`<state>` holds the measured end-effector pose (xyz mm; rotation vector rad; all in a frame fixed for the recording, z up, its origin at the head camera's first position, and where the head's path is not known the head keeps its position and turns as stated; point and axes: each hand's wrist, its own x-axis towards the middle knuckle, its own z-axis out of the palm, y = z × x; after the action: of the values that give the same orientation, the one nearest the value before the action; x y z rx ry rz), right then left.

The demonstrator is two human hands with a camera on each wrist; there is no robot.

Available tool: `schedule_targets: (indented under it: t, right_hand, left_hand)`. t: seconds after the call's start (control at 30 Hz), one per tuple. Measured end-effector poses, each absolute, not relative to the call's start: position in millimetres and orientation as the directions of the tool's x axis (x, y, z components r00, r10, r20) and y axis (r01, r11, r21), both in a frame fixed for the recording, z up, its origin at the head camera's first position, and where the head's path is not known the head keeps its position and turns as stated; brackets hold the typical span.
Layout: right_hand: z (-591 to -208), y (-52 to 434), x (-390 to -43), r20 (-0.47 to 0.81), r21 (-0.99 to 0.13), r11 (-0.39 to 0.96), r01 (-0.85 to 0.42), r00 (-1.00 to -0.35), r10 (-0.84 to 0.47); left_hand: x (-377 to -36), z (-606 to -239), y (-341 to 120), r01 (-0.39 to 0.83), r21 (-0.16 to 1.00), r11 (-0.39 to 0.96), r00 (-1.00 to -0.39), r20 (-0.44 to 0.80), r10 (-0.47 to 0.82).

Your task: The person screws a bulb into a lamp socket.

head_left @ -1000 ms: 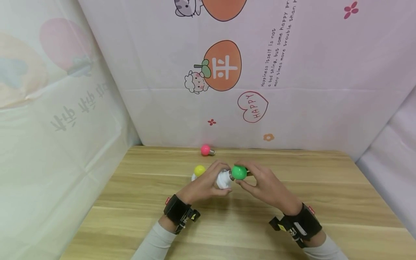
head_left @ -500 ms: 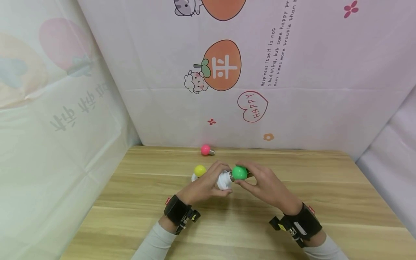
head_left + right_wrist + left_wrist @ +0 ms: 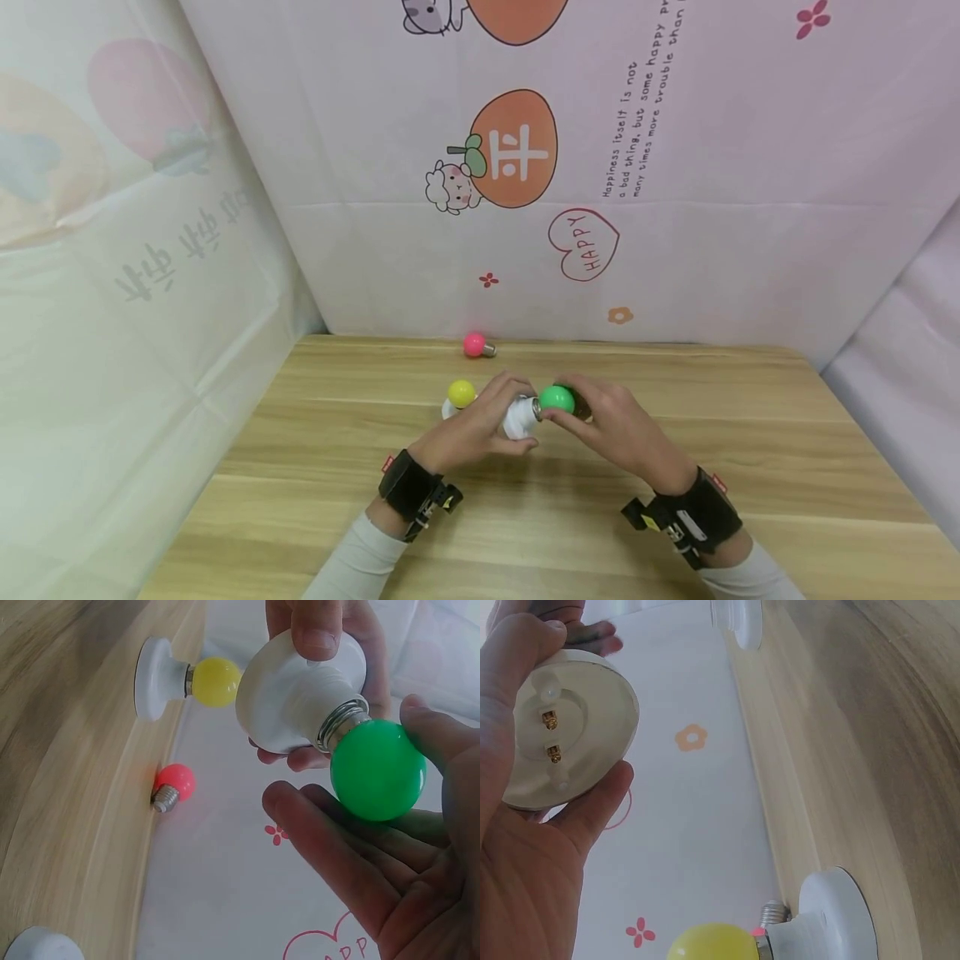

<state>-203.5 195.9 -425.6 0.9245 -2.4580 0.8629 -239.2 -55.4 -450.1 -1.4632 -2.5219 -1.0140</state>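
Note:
My left hand (image 3: 468, 433) grips a white lamp holder (image 3: 519, 418) by its round base, lifted off the table. The underside of the base, with two brass terminals, faces the left wrist camera. A green light bulb (image 3: 378, 771) sits at the holder's mouth, some of its metal screw cap showing outside the threaded rim. My right hand (image 3: 618, 429) holds this bulb, thumb on one side and fingers round the other. Left of the hands stands a second white holder (image 3: 154, 679) bearing a yellow bulb (image 3: 216, 682), partly hidden by my left hand in the head view.
Near the table's back edge a pink bulb (image 3: 474, 345) lies on its side, its metal cap (image 3: 490, 351) pointing right. Another white holder (image 3: 43, 946) shows partly in the right wrist view. A printed cloth (image 3: 420, 275) hangs behind the wooden table (image 3: 360, 483).
The right thumb has moved across the green bulb's lower left side, and the fingers have shifted round it. Bulb and lamp holder have drifted slightly right; the left hand keeps its grip.

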Motion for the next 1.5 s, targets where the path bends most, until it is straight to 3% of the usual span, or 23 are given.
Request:
schedule_targets:
  t: [0.37, 0.77, 1.5]
  right_hand:
    - [-428.3, 195.9, -204.2, 0.523, -0.398, 0.631, -0.666, -0.729, -0.441]
    - [-426.8, 192.8, -203.2, 0.575, -0.381, 0.556, -0.739, -0.66, -0.483]
    - [-427.3, 195.9, -201.8, 0.556, -0.406, 0.558, -0.724, -0.68, -0.478]
  left_hand:
    - [-238.5, -449.3, -55.4, 0.785, 0.497, 0.369, -0.565, 0.331, 0.756]
    - [-238.7, -449.7, -56.0, 0.764, 0.532, 0.365, -0.581, 0.32, 0.748]
    - [-238.6, -451.4, -57.0, 0.783, 0.523, 0.338, -0.556, 0.342, 0.758]
